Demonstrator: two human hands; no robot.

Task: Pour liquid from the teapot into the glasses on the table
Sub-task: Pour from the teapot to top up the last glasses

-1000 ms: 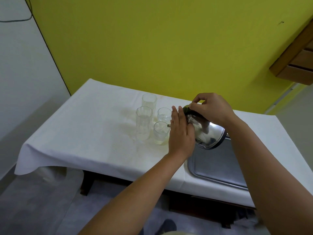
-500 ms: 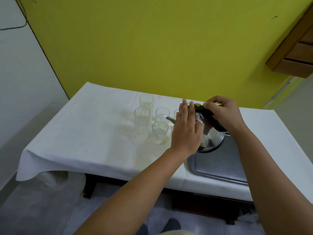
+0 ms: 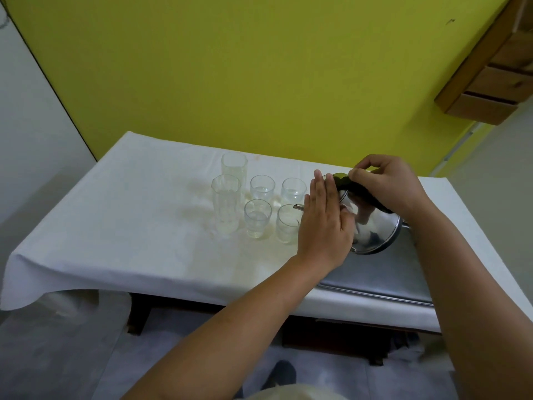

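Observation:
A shiny steel teapot point(image 3: 372, 229) is tilted to the left, its spout point(image 3: 298, 207) over the near right small glass point(image 3: 287, 225). My right hand point(image 3: 386, 181) grips its black handle from above. My left hand point(image 3: 324, 223) lies flat against the pot's lid and front, fingers straight. Several clear glasses stand in a cluster: two tall ones point(image 3: 226, 202) at the left, small ones point(image 3: 257, 217) beside them, some holding clear liquid.
A steel tray point(image 3: 375, 278) lies on the white tablecloth point(image 3: 129, 226) at the near right, under the teapot. The yellow wall is close behind the table. A wooden shelf point(image 3: 496, 73) hangs at the upper right.
The teapot has moved from the small glass at the near left to the one at the near right. Both hands went with it.

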